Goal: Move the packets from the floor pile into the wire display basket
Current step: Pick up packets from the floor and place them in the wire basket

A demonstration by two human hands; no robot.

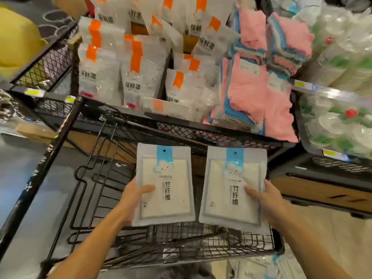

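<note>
I hold two flat white packets with blue header strips and a cloud logo, side by side and upright, above the black wire display basket (201,252). My left hand (132,198) grips the left packet (164,186) at its left edge, thumb on the front. My right hand (265,200) grips the right packet (231,190) at its right edge. The basket below them looks empty, with wire dividers (94,178) on its left side. More packets (251,268) of the same kind lie on the floor at the bottom edge, partly cut off.
The upper wire shelf (181,127) holds white pouches with orange strips (138,73) and stacks of pink and blue cloths (259,87). Clear plastic containers (342,121) fill shelves at right. A black post (60,133) runs diagonally at left. Yellow goods (18,37) sit top left.
</note>
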